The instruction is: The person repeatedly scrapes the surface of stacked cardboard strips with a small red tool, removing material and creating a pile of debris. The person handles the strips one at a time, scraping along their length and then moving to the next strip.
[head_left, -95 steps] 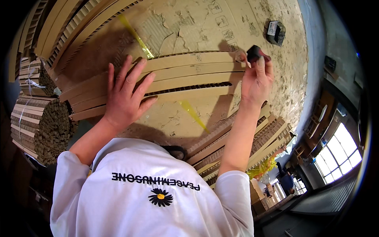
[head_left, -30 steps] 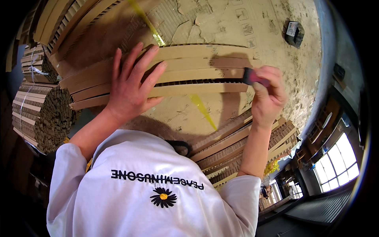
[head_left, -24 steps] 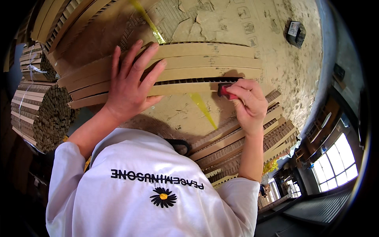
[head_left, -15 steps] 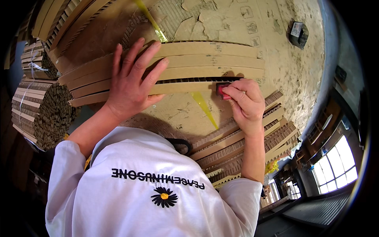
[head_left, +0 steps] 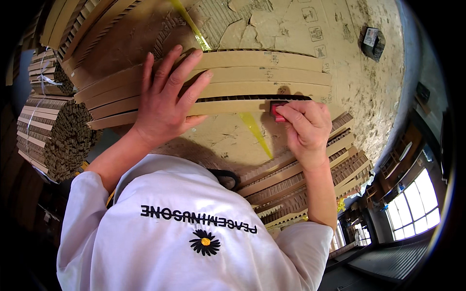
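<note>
Several long cardboard strips (head_left: 242,75) lie side by side across the worktop, with small dark printed marks near their right ends. My left hand (head_left: 167,109) rests flat over them at the left, fingers spread. Between the thumb and fingers of my right hand (head_left: 310,128) is a small red-and-black stamp (head_left: 280,115). It sits against the right part of the nearest strip (head_left: 233,105), whose marking there, if any, is hidden. A dark gap with a ridged edge separates that strip from the one behind it.
Bundled cardboard strips (head_left: 68,136) stand at the left, tied with string. More strips (head_left: 306,179) lie at the near right, and others (head_left: 92,29) at the far left. A small dark block (head_left: 373,42) with a pale label sits at the far right. Yellow tape (head_left: 255,133) crosses the worktop.
The view has shifted slightly, so everything appears a little farther right. Both hands keep almost the same places on the strips, and the stamp stays at the nearest one.
</note>
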`<state>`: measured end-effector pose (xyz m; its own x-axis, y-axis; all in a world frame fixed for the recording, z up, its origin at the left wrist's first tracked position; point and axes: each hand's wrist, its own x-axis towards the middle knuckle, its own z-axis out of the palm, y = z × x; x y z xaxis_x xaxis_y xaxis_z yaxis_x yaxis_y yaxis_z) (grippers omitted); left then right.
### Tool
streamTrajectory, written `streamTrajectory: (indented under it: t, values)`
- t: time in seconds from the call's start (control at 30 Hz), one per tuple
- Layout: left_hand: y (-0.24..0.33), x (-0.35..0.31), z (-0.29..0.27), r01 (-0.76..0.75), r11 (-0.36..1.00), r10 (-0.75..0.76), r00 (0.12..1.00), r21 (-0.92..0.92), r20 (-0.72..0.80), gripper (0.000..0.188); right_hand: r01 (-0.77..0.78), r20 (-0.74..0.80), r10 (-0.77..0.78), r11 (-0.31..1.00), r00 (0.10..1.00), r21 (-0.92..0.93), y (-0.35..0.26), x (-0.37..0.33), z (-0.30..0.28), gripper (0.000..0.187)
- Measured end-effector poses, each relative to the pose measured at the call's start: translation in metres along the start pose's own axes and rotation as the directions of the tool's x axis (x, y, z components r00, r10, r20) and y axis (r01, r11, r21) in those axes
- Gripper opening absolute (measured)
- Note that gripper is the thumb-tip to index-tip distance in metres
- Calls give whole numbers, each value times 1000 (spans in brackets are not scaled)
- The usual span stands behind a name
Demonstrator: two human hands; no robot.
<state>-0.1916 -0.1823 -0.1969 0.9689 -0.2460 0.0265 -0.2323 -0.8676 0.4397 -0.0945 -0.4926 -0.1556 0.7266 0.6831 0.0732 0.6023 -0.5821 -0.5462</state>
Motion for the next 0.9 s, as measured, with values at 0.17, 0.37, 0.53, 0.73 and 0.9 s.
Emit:
streamTrajectory:
  t: [0.17,0.37,0.53,0.73,0.9]
  values:
    - [0,1,-1,3,1000,-3,1000,-7,-5,96,12,27,-12,1000,1000,-9,0,5,-3,34]
    - [0,2,-4,1,1000,0,1000,-22,18,97,19,7,-19,1000,1000,13,1,5,-2,32]
    - [0,-4,-3,2,999,-1,1000,-42,29,94,7,-11,-7,1000,1000,18,-2,5,1,28]
    - [1,-6,-7,-13,999,12,1000,-38,-10,91,21,-86,-21,1000,996,-8,-9,4,1,24]
    - [10,7,-6,-73,997,73,997,-9,38,106,-54,-170,45,997,984,-48,-17,-20,-7,19]
